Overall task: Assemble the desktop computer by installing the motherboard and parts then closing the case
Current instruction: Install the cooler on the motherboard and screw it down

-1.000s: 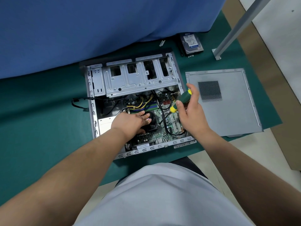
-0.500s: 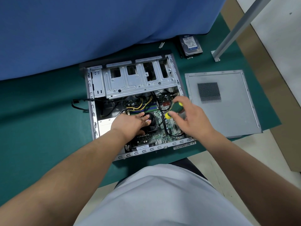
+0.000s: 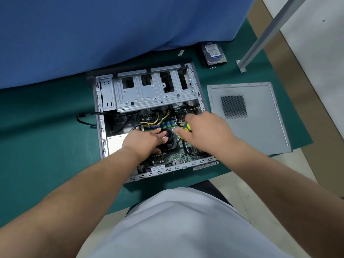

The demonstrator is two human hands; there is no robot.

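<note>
- A green mat (image 3: 46,146) is covering the worktop, running from 9 o'clock across to 3 o'clock; its near edge is ending above pale floor (image 3: 242,185) at 5 o'clock.
- A blue cloth (image 3: 111,34) is draping down over the far side from 10 to 1 o'clock, its hem lying on the mat just behind the case.
- The open computer case (image 3: 101,127) is lying on its side at centre, with the grey drive cage (image 3: 154,92) sitting at its 12 o'clock end.
- The motherboard (image 3: 167,157) is sitting inside the case, at its 6 o'clock half, with yellow and black cables (image 3: 163,116) looping over it.
- The left hand (image 3: 145,141) is resting on the black CPU fan (image 3: 170,138), fingers extended and relaxed, gripping nothing.
- The right hand (image 3: 206,131) is curling around a green-and-yellow screwdriver (image 3: 187,126) and holding it over the board, just at 3 o'clock of the fan; the tip is blurred, so contact cannot be told.
- The grey side panel (image 3: 260,123) is lying flat on the mat at 3 o'clock of the case, apart from it, vent grille facing up.
- A hard drive (image 3: 214,53) is lying on the mat at 1 o'clock, near the cloth hem; a small pale part (image 3: 181,52) is lying to its 9 o'clock side.
- A grey metal post (image 3: 266,32) is slanting in from 1 o'clock, its foot standing on the mat just beside the drive.
- A tan strip of surface (image 3: 316,108) is bordering the mat at 2 to 3 o'clock.
- The person's pale shirt (image 3: 176,229) is filling 6 o'clock.
</note>
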